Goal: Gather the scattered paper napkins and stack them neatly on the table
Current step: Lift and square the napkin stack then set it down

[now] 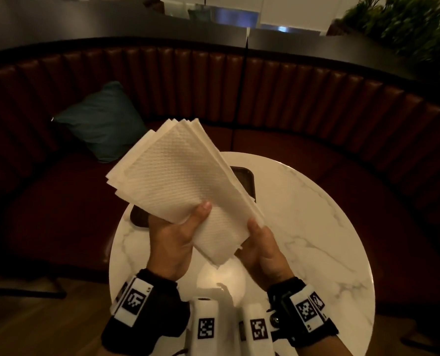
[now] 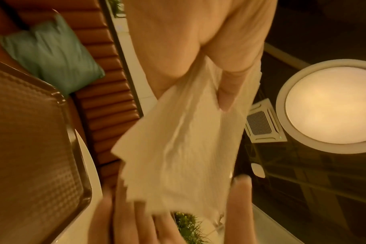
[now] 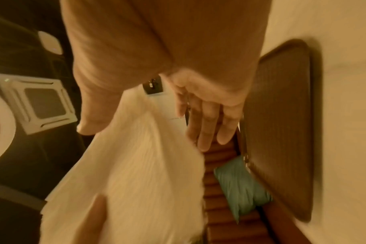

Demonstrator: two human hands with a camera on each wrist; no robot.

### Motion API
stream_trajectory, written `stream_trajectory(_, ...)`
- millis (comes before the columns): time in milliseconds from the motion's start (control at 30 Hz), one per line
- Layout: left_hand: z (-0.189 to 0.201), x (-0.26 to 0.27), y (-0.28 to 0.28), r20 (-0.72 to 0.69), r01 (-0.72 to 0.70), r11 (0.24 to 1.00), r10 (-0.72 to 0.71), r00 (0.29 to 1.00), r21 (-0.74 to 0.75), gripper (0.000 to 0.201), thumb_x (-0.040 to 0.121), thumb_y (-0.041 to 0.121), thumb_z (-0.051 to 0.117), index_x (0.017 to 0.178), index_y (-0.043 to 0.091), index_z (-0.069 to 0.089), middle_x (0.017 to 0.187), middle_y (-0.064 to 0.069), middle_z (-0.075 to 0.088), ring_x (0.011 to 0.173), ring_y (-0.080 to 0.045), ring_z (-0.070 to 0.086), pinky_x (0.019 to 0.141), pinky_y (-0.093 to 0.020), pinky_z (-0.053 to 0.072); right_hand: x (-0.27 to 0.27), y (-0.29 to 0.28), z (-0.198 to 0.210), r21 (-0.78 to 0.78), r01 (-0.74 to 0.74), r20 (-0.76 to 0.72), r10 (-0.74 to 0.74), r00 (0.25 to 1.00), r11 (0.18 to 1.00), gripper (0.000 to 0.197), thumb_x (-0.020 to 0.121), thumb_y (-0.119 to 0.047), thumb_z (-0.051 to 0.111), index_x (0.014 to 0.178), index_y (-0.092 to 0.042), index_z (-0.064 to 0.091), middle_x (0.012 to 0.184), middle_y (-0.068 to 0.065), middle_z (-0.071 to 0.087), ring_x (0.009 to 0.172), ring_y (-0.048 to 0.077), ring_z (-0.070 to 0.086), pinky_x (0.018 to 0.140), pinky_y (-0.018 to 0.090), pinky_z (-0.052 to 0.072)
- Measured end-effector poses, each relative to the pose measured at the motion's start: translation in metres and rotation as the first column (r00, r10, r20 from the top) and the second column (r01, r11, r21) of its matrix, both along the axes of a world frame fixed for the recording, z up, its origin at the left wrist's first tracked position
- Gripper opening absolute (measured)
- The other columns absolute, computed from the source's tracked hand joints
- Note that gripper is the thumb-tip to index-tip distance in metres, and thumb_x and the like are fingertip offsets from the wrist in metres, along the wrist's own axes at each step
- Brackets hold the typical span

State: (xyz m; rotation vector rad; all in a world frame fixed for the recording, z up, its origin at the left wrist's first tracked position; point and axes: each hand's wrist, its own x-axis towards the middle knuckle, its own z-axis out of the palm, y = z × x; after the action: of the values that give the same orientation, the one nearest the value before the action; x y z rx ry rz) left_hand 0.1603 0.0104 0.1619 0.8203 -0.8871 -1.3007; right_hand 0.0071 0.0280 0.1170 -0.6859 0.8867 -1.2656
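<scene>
A fanned stack of white embossed paper napkins (image 1: 177, 170) is lifted above the round white marble table (image 1: 316, 227), tilted up and to the left. My left hand (image 1: 188, 222) grips its near left corner, thumb on top and fingers hidden underneath. My right hand (image 1: 258, 240) holds the near right edge, thumb against the side of the stack. In the left wrist view the napkins (image 2: 178, 148) hang blurred between thumb and fingers. The right wrist view has the same napkins (image 3: 136, 165) filling its lower left.
A dark brown tray (image 1: 244, 181) lies on the table under the napkins, also in the wrist views as the tray (image 2: 31, 132) and the tray (image 3: 282, 123). A curved red-brown bench with a teal cushion (image 1: 103, 122) wraps behind. A plant (image 1: 406, 27) stands at top right.
</scene>
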Motion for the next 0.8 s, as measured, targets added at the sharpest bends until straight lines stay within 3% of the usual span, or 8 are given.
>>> stream_trajectory(67, -0.005, 0.012, -0.003, 0.100, 0.072, 0.997, -0.070, 0.992, -0.016, 0.051, 0.059, 0.013, 0.084, 0.104, 0.029, 0.064, 0.106, 0.002, 0.070, 0.103, -0.017, 0.066, 0.083, -0.039, 0.056, -0.020, -0.002, 0.007, -0.056, 0.020, -0.202, -0.031, 0.979, 0.998, 0.105, 0.044, -0.066, 0.083, 0.133, -0.024, 0.044, 0.136, 0.015, 0.053, 0.114, 0.026, 0.061, 0.092, 0.046, 0.054)
stream_trajectory(167, -0.014, 0.018, 0.002, 0.321, 0.182, 0.983, -0.183, 0.929, 0.034, 0.056, 0.052, 0.021, 0.090, 0.099, 0.036, 0.063, 0.100, 0.007, 0.071, 0.094, -0.010, 0.068, 0.072, -0.026, 0.058, -0.034, -0.008, 0.038, -0.278, -0.116, -0.483, -0.034, 0.875, 0.954, 0.104, 0.047, -0.075, 0.074, 0.133, -0.027, 0.041, 0.127, 0.003, 0.060, 0.111, 0.011, 0.063, 0.082, 0.027, 0.058)
stream_trajectory(300, -0.024, 0.009, 0.011, 0.410, 0.330, 0.928, -0.373, 0.832, 0.174, 0.056, 0.059, -0.001, 0.084, 0.096, 0.033, 0.061, 0.084, 0.016, 0.074, 0.088, 0.002, 0.067, 0.070, -0.014, 0.054, -0.009, -0.018, 0.059, -0.378, -0.254, -0.643, -0.055, 0.764, 0.890, 0.086, 0.067, -0.080, 0.052, 0.132, -0.026, 0.042, 0.120, -0.008, 0.058, 0.107, 0.006, 0.060, 0.086, 0.027, 0.054)
stream_trajectory(367, -0.023, 0.009, 0.011, 0.434, 0.315, 0.932, -0.363, 0.825, 0.181, 0.058, 0.059, -0.002, 0.084, 0.099, 0.031, 0.059, 0.082, 0.021, 0.073, 0.090, 0.006, 0.066, 0.068, -0.010, 0.052, -0.003, -0.018, 0.058, -0.383, -0.231, -0.667, -0.095, 0.739, 0.894, 0.086, 0.071, -0.084, 0.040, 0.134, -0.026, 0.041, 0.122, -0.010, 0.055, 0.109, 0.005, 0.057, 0.091, 0.030, 0.052)
stream_trajectory(500, -0.014, 0.013, 0.004, 0.374, 0.274, 0.953, -0.304, 0.876, 0.132, 0.055, 0.060, 0.002, 0.083, 0.105, 0.026, 0.061, 0.089, 0.018, 0.074, 0.089, 0.001, 0.068, 0.067, -0.012, 0.052, 0.002, -0.015, 0.057, -0.446, -0.202, -0.631, -0.146, 0.762, 0.872, 0.080, 0.077, -0.073, 0.049, 0.136, -0.022, 0.036, 0.121, -0.011, 0.055, 0.110, 0.011, 0.059, 0.089, 0.034, 0.055)
stream_trajectory(600, -0.011, 0.016, -0.001, 0.338, 0.273, 0.958, -0.286, 0.897, 0.086, 0.050, 0.061, 0.007, 0.080, 0.101, 0.031, 0.062, 0.097, 0.013, 0.074, 0.094, -0.005, 0.068, 0.071, -0.018, 0.055, -0.004, -0.015, 0.057, -0.389, -0.139, -0.546, -0.107, 0.831, 0.910, 0.087, 0.066, -0.074, 0.060, 0.134, -0.025, 0.036, 0.117, -0.014, 0.059, 0.108, 0.006, 0.062, 0.084, 0.024, 0.054)
stream_trajectory(667, -0.007, 0.018, -0.003, 0.354, 0.296, 0.953, -0.300, 0.886, 0.064, 0.051, 0.061, 0.011, 0.081, 0.103, 0.031, 0.061, 0.103, 0.010, 0.072, 0.096, -0.006, 0.068, 0.073, -0.020, 0.055, -0.010, -0.017, 0.056, -0.312, -0.174, -0.601, -0.053, 0.797, 0.934, 0.091, 0.058, -0.069, 0.072, 0.130, -0.021, 0.043, 0.115, -0.008, 0.063, 0.106, 0.009, 0.063, 0.080, 0.024, 0.055)
stream_trajectory(800, -0.003, 0.023, -0.009, 0.388, 0.362, 0.925, -0.376, 0.841, 0.113, 0.038, 0.069, 0.016, 0.074, 0.106, 0.017, 0.066, 0.103, -0.001, 0.074, 0.097, -0.016, 0.070, 0.078, -0.030, 0.058, -0.014, -0.016, 0.052, -0.283, -0.184, -0.649, -0.047, 0.759, 0.941, 0.053, 0.072, -0.032, 0.079, 0.117, -0.013, 0.058, 0.110, 0.004, 0.068, 0.099, 0.014, 0.067, 0.078, 0.028, 0.057)
